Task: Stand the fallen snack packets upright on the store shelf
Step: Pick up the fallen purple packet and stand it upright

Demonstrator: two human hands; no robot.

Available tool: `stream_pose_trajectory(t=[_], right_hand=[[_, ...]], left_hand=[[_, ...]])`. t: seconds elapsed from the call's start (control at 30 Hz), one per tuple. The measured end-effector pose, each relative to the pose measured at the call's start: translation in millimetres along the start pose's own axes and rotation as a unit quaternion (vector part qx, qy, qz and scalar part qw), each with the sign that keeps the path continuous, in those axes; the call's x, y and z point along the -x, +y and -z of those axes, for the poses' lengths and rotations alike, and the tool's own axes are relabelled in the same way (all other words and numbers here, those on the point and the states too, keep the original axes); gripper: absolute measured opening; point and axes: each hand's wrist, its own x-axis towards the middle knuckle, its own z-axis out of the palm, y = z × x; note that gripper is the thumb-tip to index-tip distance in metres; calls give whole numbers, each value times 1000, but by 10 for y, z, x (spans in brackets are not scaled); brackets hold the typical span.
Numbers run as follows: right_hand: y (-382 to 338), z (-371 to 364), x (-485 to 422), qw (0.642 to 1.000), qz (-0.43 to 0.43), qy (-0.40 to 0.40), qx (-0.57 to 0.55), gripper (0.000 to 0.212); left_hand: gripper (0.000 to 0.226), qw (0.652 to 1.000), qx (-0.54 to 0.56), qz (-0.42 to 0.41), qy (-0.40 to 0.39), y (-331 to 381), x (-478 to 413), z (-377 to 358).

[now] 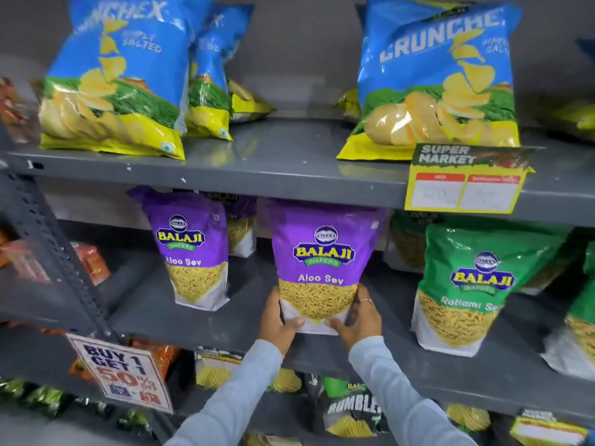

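While the purple Aloo Sev packet (322, 268) is kept upright on the middle shelf (199, 320), its lower corners are clasped from both sides: the left hand (278, 320) is wrapped around the left edge and the right hand (355, 315) around the right edge (thumbs are pressed onto the white base at the front). Each grip is thus clenched on this packet. A second Aloo Sev packet (193, 252) is seen upright to the left, well apart. A green Ratlami Sev packet (467, 284) is positioned upright to the right. Blue Crunchex bags (119, 75) are carried by the upper shelf (273, 162).
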Motion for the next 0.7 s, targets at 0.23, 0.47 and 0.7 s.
stream_pose_trajectory(t=[0.23,0.47,0.7], right_hand=[[166,-360,-150,996,-68,-14,53,71],[267,-462,-112,993,-98,-20,67,62],[259,-498,-187,991,-94,-36,92,60]], left_hand=[[70,991,-125,36,-22,-311,-322,35],[71,970,-237,42,-24,-510,-338,68],[66,965,-257,39,-32,-566,-385,81]])
